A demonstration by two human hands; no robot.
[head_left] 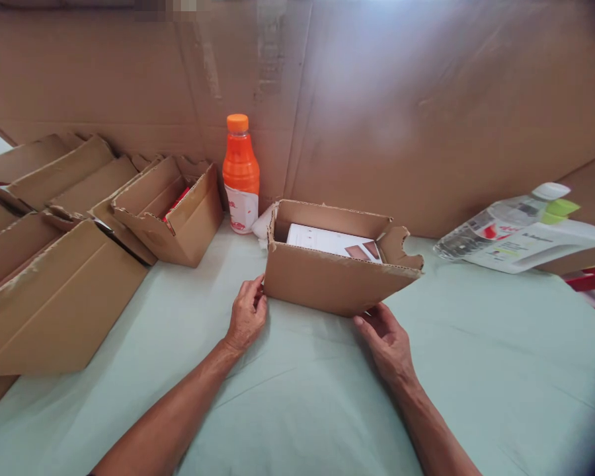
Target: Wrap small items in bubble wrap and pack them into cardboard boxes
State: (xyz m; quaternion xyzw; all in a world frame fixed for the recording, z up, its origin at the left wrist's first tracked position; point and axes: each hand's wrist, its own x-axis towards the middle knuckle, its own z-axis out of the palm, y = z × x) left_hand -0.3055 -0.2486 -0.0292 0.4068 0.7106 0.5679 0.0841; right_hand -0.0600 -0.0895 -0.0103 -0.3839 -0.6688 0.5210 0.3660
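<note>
An open-topped cardboard box stands in the middle of the cloth-covered table, with a white carton inside it. At the box's lower left corner is my left hand, its fingers curled against the short end. My right hand holds the lower right part, thumb at the front bottom edge and fingers reaching behind, where their tips are hidden. The box's right end has a curved notch cut in its rim.
An orange-capped bottle of orange drink stands behind, beside a crumpled white thing. More cardboard boxes crowd the left, one with something red inside. On the right, a clear bottle and a white bottle lie against the cardboard wall.
</note>
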